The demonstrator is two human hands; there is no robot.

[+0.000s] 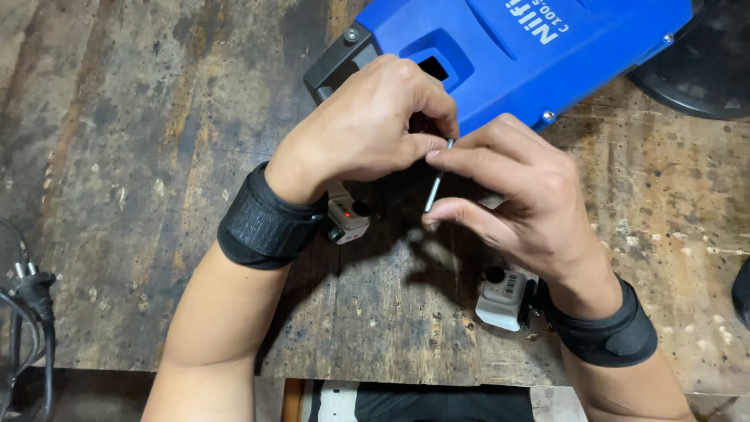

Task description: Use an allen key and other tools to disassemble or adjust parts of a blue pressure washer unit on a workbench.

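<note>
The thin metal rod [436, 187] sat between both hands in the head view, slanted a little off upright just in front of the blue machine housing [500, 55], above the worn wooden workbench [156, 156]. The right hand [516, 195] pinched it along its length, thumb and forefinger closed near the top and a lower finger bracing the bottom end, seemingly to keep it steady. The left hand [367, 125] curled over its upper tip, fingertips closed on or about that end; whatever else they held was hidden. Each wrist wore a black strap carrying a small camera: the left camera [346, 216] showed a red light, the right camera [504, 295] lay close to the bench. A black power plug [31, 293] and cord hung at the bench's left edge.
</note>
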